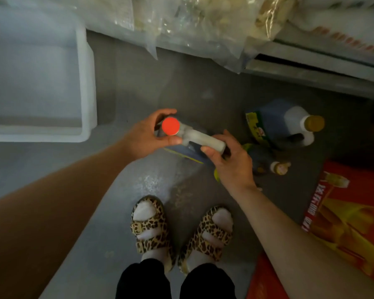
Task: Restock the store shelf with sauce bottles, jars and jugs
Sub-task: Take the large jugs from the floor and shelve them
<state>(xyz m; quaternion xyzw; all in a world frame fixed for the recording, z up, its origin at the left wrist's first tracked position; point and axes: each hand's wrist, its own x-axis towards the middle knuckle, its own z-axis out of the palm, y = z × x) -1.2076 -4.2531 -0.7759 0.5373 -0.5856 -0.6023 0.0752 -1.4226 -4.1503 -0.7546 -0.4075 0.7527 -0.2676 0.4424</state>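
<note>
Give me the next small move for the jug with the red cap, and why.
Probably lift it up toward the shelf at upper right. Both hands already hold the jug: the left hand at the red cap, the right hand with its grip on the handle. It appears tilted, so level it first.

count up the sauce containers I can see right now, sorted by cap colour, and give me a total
Red cap: 1, the jug held in both hands, left hand near the cap, right hand on the handle.
Yellow cap: 1, the big jug on the floor.
Pale cap: 1, the small bottle on the floor beside it.
Total: 3
</note>
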